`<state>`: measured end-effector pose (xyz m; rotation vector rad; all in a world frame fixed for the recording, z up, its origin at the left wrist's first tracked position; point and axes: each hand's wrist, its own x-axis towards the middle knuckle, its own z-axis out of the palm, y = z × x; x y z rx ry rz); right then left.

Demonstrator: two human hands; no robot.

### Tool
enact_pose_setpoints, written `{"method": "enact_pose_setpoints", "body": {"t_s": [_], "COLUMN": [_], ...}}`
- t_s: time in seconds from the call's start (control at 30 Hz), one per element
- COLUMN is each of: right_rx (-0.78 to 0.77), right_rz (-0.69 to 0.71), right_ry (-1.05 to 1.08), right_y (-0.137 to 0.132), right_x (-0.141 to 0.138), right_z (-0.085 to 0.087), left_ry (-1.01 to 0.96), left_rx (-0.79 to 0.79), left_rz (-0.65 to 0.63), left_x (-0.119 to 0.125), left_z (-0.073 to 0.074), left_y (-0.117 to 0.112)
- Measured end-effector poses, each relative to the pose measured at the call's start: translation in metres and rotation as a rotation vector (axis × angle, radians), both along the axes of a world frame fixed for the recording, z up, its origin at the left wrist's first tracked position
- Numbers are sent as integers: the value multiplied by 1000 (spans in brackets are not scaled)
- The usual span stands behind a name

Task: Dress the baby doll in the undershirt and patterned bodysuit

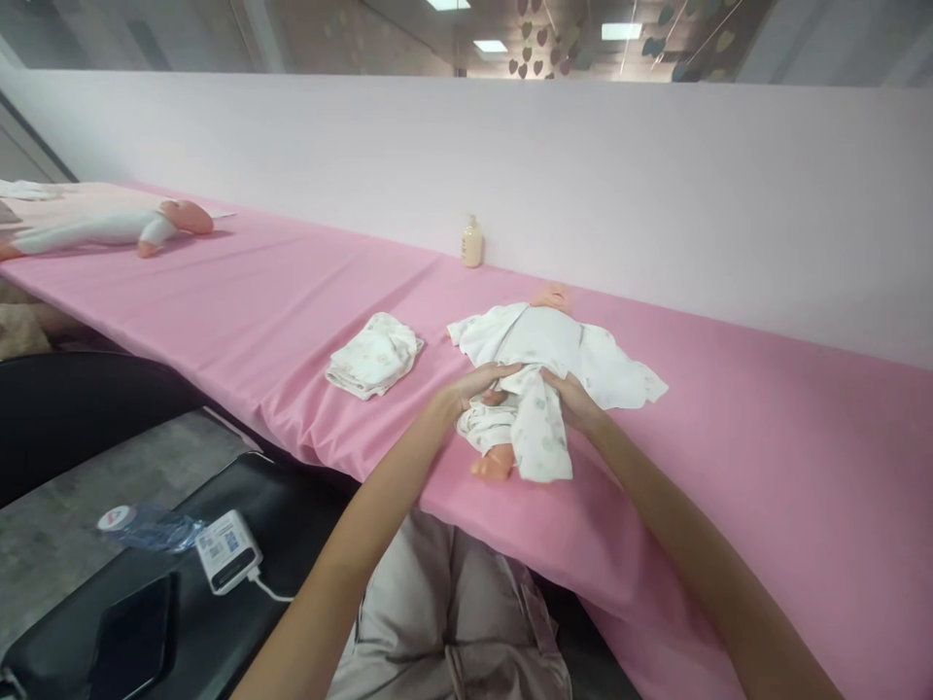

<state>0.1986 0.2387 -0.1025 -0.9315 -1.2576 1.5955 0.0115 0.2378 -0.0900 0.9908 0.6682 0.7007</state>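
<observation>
A baby doll (555,295) lies on its back, its head toward the wall and its foot near the front edge. A white printed baby top (543,335) is spread over its chest, sleeves out to both sides. White printed baby pants (540,428) lie around its legs; one bare foot sticks out below the bunched leg, while the other pant leg hangs flat. My left hand (482,383) pinches the upper left part of the pants. On the right of the waist, my right hand (573,399) is closed on the same cloth. Some fingertips are hidden in the folds.
A pink-covered table (743,428) runs along the wall. Left of the doll lies a folded printed cloth (374,356); a pump bottle (471,243) stands behind. Another doll (123,228) lies far left. A chair (292,486) holds a water bottle (156,527), power bank (228,552) and phone (133,637).
</observation>
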Motion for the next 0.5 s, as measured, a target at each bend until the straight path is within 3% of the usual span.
{"method": "enact_pose_setpoints", "body": {"t_s": [0.07, 0.17, 0.27, 0.37, 0.5], "right_rx": [6, 105, 181, 153, 80], "right_rz": [-97, -213, -278, -282, -250], "right_ry": [-27, -175, -235, -219, -121], "right_y": [3, 2, -5, -12, -11], "right_x": [1, -2, -9, -15, -14], "right_z": [-3, -2, 4, 8, 7], "left_ry": [76, 74, 25, -106, -239], "left_rx": [55, 170, 177, 57, 30], "left_rz": [-143, -169, -59, 59, 193], "left_x": [-4, -7, -4, 2, 11], "left_z": [5, 5, 0, -2, 2], "left_y": [-4, -6, -5, -8, -14]}}
